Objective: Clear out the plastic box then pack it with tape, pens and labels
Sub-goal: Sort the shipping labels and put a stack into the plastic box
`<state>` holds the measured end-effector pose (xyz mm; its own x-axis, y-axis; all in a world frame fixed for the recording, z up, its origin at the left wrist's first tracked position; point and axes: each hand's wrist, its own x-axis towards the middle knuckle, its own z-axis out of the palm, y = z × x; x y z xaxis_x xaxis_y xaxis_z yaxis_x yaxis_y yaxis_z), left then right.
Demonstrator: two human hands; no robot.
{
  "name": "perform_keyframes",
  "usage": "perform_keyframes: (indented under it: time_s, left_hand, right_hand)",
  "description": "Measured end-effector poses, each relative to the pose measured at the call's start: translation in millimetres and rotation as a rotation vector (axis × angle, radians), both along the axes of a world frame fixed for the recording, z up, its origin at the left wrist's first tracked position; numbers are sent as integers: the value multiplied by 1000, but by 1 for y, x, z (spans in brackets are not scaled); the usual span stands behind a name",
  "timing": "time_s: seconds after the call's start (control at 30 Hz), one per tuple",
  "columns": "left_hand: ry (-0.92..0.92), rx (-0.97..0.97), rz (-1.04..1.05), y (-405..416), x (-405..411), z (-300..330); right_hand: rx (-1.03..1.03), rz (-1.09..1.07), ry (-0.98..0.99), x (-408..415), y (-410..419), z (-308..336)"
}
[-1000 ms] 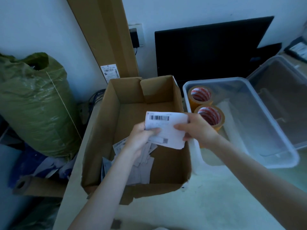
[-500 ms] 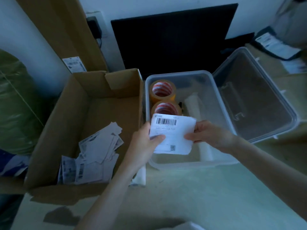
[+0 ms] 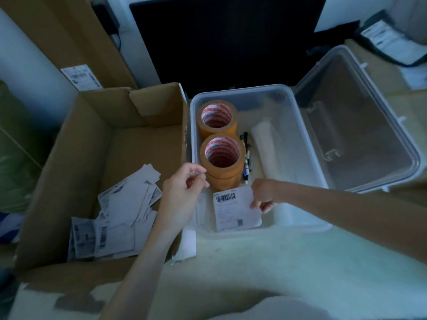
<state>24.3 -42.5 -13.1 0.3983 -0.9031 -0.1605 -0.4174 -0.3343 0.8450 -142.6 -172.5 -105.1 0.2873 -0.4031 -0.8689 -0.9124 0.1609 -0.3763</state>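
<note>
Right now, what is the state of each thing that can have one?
plastic box: open, lid off.
lid: lying beside the box, inner side up.
cardboard box: open, labels piled inside.
label: in the plastic box, held at its edge.
right hand: pinches the label.
left hand: holds nothing, fingers loosely curled.

right hand (image 3: 263, 195) holds label (image 3: 235, 209); inside plastic box (image 3: 307, 144); left hand (image 3: 182, 192) empty

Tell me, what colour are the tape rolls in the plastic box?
Orange-tan tape rolls with red-and-white cores, seen in the head view.
</note>
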Motion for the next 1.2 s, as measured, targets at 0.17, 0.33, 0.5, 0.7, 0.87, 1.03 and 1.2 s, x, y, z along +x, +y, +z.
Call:
perform_keyframes:
  time_s: [0.17, 0.33, 0.5, 0.7, 0.87, 1.03, 1.2]
  left_hand:
    - [-10, -16, -2, -2, 2, -3]
    - [-27, -23, -7, -2, 1, -4]
    - [53, -45, 15, 2, 8, 1]
    - [18, -161, 37, 16, 34, 5]
    - [-51, -170, -1, 33, 71, 4]
    - [-144, -116, -44, 51, 120, 1]
    - [-251, 30, -40, 59, 175, -23]
  right_hand:
    - [5, -14, 4, 6, 3, -21]
    - [86, -56, -18, 6, 4, -18]
    - [34, -91, -103, 3, 0, 10]
    - [-190, -276, -428, -3, 25, 60]
    - [-276, -343, -679, 14, 70, 96]
    - [-346, -440, -887, 60, 114, 114]
    - [-370, -498, -932, 110, 143, 109]
